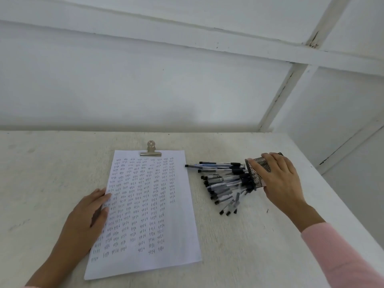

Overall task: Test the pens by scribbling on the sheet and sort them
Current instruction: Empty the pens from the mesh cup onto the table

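Observation:
A white sheet (145,208) covered in rows of small scribbles lies on the table, held at its top by a metal clip (151,149). My left hand (87,217) rests flat on the sheet's left edge. To the right, a black mesh pen cup (256,173) is tipped on its side, its mouth facing left. My right hand (278,179) grips the cup from above. Several black-capped pens (222,183) fan out of the cup onto the table between it and the sheet.
The white table (249,246) ends at a white wall (145,90) behind the clip. Its right edge runs diagonally past my pink sleeve (342,256). Bare tabletop lies left of the sheet and in front of the pens.

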